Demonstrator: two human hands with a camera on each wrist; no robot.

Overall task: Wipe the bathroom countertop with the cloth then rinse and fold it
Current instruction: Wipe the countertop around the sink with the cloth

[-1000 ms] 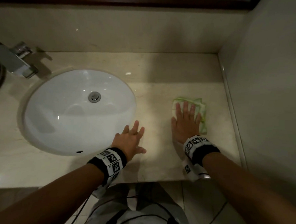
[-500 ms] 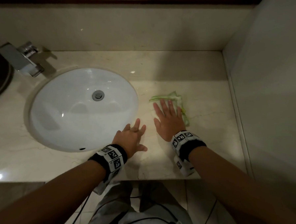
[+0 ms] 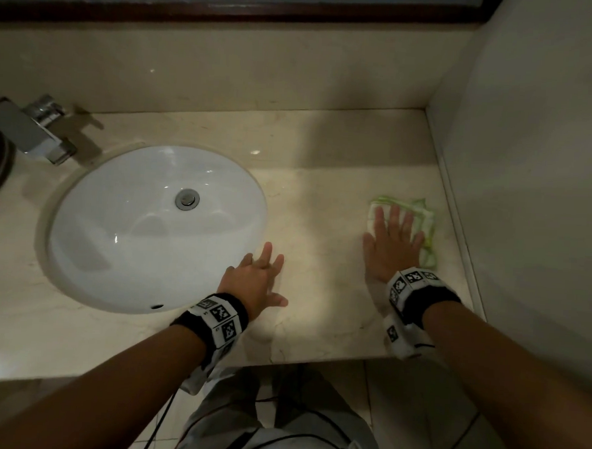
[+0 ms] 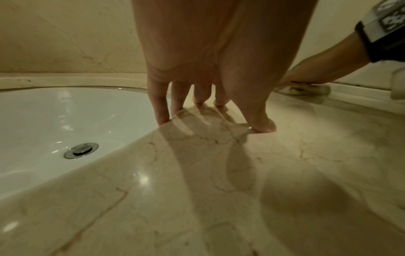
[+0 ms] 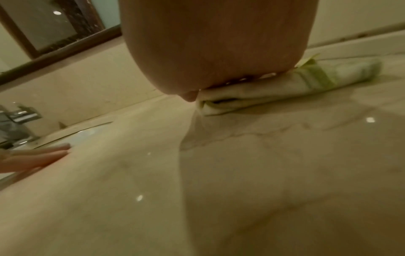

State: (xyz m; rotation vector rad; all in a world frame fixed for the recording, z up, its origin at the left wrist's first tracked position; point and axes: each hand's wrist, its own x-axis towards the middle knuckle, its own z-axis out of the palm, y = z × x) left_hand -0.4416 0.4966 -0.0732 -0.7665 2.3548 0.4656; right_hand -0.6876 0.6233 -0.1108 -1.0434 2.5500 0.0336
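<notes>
A folded white cloth with green stripes (image 3: pixel 424 217) (image 5: pixel 258 91) lies on the beige marble countertop (image 3: pixel 323 205) near the right wall. My right hand (image 3: pixel 391 241) presses flat on it with straight, spread fingers; the palm (image 5: pixel 208 43) covers most of the cloth in the right wrist view. My left hand (image 3: pixel 257 280) rests open on the counter at the right rim of the white sink (image 3: pixel 143 230), fingertips (image 4: pixel 163 119) touching the marble. In the left wrist view the cloth (image 4: pixel 306 89) shows far off under the right hand.
A chrome faucet (image 3: pixel 32 131) stands at the back left of the sink, whose drain (image 3: pixel 187 198) is shut. A wall (image 3: pixel 530 168) borders the counter on the right, a backsplash and mirror frame (image 3: pixel 230 9) behind. The counter's front edge is just below my wrists.
My right hand slid the cloth left toward the sink, then back right to near the wall. The left hand stayed in place by the sink rim.
</notes>
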